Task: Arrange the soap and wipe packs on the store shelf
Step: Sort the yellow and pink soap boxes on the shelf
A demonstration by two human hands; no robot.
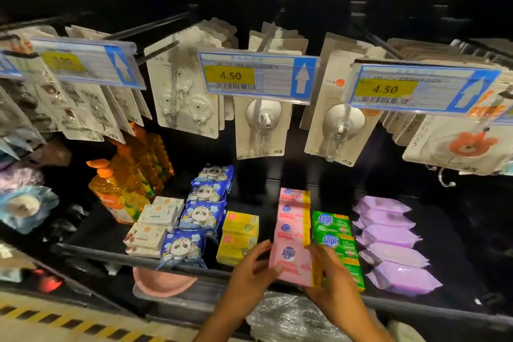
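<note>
Both hands hold the front pink soap pack [294, 262] at the shelf's front edge. My left hand [254, 272] grips its left side and my right hand [331, 278] grips its right side. More pink soap packs [293, 211] line up behind it. Green soap packs [333, 230] stand to the right, partly hidden by my right hand. Purple wipe packs [391, 244] form a row further right. Yellow soap packs [238, 236], blue panda wipe packs [200, 214] and white soap boxes [154, 228] lie to the left.
The black shelf's front rail [111, 254] runs across. Orange bottles [130, 180] stand at the back left. Hook packs on pegs and price tags [255, 75] hang low above the shelf. A pink bowl [163, 283] sits on the shelf below.
</note>
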